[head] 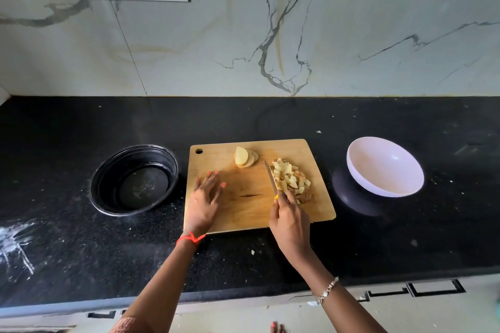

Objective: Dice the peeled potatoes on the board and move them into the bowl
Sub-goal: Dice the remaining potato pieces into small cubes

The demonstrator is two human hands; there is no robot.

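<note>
Mid-frame on the board (243, 205), a pile of dice (290, 180) lies right of the knife (270, 177); slices (244, 157) above await cutting. The right hand (290, 220) grips the knife, the left hand (207, 196) rests flat. The bowl (384, 167) at right holds nothing.

Diced potatoes (290, 180), slices (244, 158) on board (243, 211)

knife handle (276, 197) hidden in right grip (290, 220), toes (277, 328) cropped
</note>
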